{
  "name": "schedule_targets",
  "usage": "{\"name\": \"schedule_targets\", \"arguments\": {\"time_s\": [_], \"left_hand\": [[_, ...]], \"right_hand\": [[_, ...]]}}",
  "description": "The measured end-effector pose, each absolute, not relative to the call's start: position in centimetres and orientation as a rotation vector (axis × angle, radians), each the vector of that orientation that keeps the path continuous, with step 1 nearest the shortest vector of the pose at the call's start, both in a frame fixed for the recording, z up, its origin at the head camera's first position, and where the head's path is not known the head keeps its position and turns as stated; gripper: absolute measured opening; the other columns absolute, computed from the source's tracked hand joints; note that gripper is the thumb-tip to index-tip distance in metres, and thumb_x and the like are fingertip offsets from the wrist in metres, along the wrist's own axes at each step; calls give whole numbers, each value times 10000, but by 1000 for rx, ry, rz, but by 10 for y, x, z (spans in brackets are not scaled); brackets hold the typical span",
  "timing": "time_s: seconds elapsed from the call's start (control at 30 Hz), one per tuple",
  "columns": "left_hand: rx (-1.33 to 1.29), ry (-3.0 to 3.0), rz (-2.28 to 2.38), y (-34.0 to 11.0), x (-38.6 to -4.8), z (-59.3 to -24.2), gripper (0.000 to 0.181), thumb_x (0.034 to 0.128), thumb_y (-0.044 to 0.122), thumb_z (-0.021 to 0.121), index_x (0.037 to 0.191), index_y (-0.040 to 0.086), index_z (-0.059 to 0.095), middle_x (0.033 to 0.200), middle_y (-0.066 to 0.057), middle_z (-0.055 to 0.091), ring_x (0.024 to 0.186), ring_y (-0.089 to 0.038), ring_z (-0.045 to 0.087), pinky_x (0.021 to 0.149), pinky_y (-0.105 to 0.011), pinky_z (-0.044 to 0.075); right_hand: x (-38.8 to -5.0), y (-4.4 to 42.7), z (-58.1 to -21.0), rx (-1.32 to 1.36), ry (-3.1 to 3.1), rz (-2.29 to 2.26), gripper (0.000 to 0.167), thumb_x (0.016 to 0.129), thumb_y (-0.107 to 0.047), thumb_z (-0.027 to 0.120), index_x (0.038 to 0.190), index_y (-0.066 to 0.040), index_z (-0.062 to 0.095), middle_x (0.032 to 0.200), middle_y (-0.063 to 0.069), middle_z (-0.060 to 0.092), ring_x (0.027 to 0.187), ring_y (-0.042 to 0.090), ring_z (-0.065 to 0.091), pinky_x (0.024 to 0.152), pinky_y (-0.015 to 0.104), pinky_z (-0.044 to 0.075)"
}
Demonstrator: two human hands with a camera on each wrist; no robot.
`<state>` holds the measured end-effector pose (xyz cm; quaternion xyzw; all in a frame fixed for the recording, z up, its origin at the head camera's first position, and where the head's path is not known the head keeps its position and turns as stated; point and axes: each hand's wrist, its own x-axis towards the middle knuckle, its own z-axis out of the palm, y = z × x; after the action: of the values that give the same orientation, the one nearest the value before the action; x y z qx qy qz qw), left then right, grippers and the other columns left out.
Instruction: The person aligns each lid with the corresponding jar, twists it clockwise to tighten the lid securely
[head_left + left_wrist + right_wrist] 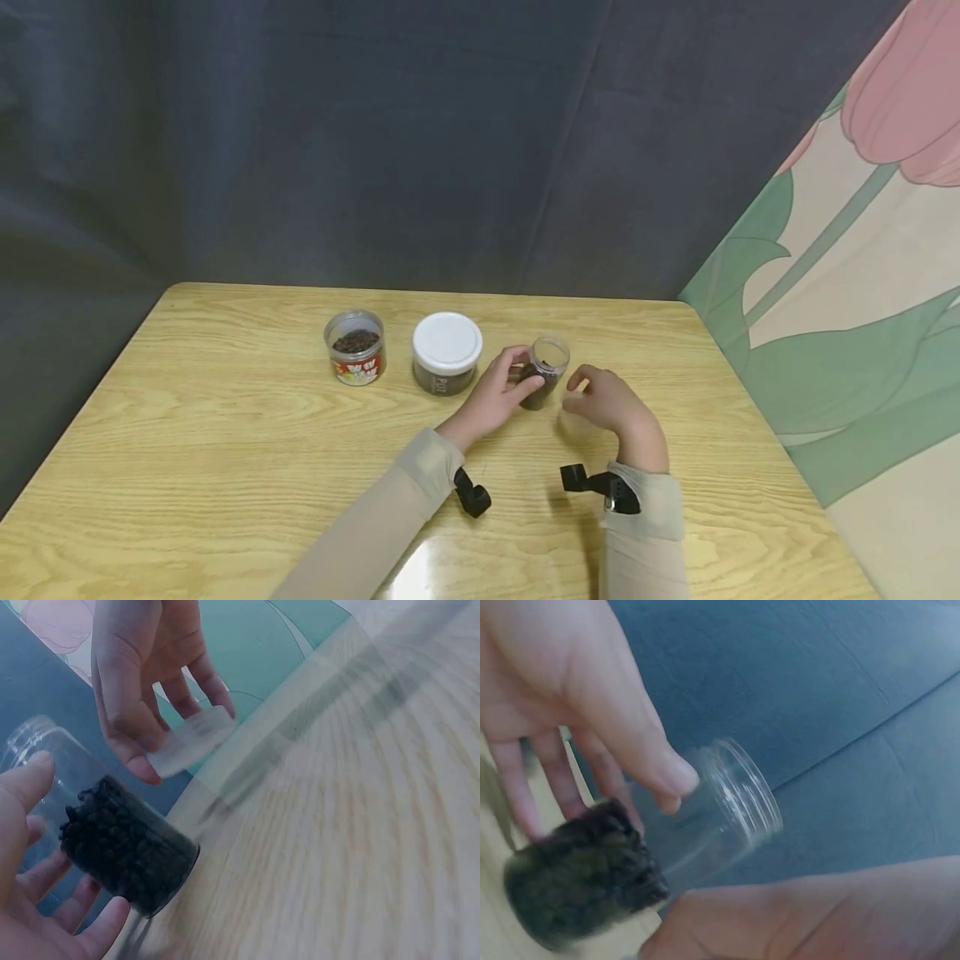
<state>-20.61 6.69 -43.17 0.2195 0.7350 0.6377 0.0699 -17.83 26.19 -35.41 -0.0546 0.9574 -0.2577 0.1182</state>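
Head: over the table, a lidless clear jar is gripped by the left hand, thumb and fingers closed about its side. Right hand is seen just beside, fingers bent. To the left, a white-lidded jar and a red-labelled tub are seen, apart.

Left wrist: white lid is pinched by the right-hand grip, apart from the jar. Lower jar is filled with dark bean-like pieces.

Right wrist: jar's threaded mouth is left uncovered; lid cannot be made out.
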Motion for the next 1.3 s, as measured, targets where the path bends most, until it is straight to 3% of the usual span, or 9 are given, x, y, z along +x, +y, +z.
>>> {"name": "schedule_targets", "arguments": {"time_s": [0.1,0.2,0.6,0.73,0.87,1.0,1.17,1.3], "left_hand": [[688,2189,1919,63,-204,-434,542,1056,239,579,1522,52,374,1475,-179,472,1341,-328,486,1133,-453,427],[714,2171,1923,58,-201,-436,534,1054,221,583,1518,47,384,1458,-178,494,1325,-326,508,1127,-443,436],[807,2147,1925,46,-193,-444,518,1056,193,576,1516,40,391,1453,-182,496,1313,-295,513,1119,-405,451],[852,2198,1892,40,-187,-445,519,1057,202,573,1514,34,394,1463,-178,488,1326,-295,500,1114,-413,458],[885,2268,1844,32,-180,-447,511,1058,206,569,1512,41,402,1460,-154,497,1341,-288,488,1123,-434,448],[914,2270,1855,24,-177,-450,502,1054,182,573,1507,44,408,1461,-173,503,1356,-299,482,1133,-442,438],[947,2249,1884,18,-174,-455,511,1040,130,587,1503,16,402,1463,-196,491,1354,-318,483,1127,-389,449],[953,2242,1919,12,-172,-458,504,1023,85,604,1486,2,423,1459,-209,485,1337,-335,493,1115,-369,461]], "right_hand": [[-180,265,-353,-157,2855,-758,364,911,-178,654,1187,59,656,1153,309,636,1037,431,613,830,557,561],[-179,267,-353,-137,2905,-790,391,919,-187,649,1212,71,663,1192,337,611,1111,470,585,886,590,540],[-177,266,-347,14,2973,-1100,365,937,-172,634,1217,48,551,1265,278,460,1014,374,545,806,453,526],[-176,266,-344,1,2975,-1197,304,948,-159,639,1135,48,518,1231,245,490,928,311,550,706,351,493],[-176,265,-340,-91,2997,-1227,232,947,-152,657,1023,17,516,1158,213,533,965,334,578,697,327,493],[-176,263,-339,-206,2999,-1245,202,932,-144,683,934,-18,526,1114,179,545,1027,355,579,773,389,534],[-174,260,-339,-378,2960,-1302,194,915,-97,726,892,-37,543,1047,142,525,1009,294,547,929,488,555],[-169,256,-336,-559,2921,-1333,202,888,-66,779,865,-70,578,992,96,538,1007,251,546,971,515,553]]}}
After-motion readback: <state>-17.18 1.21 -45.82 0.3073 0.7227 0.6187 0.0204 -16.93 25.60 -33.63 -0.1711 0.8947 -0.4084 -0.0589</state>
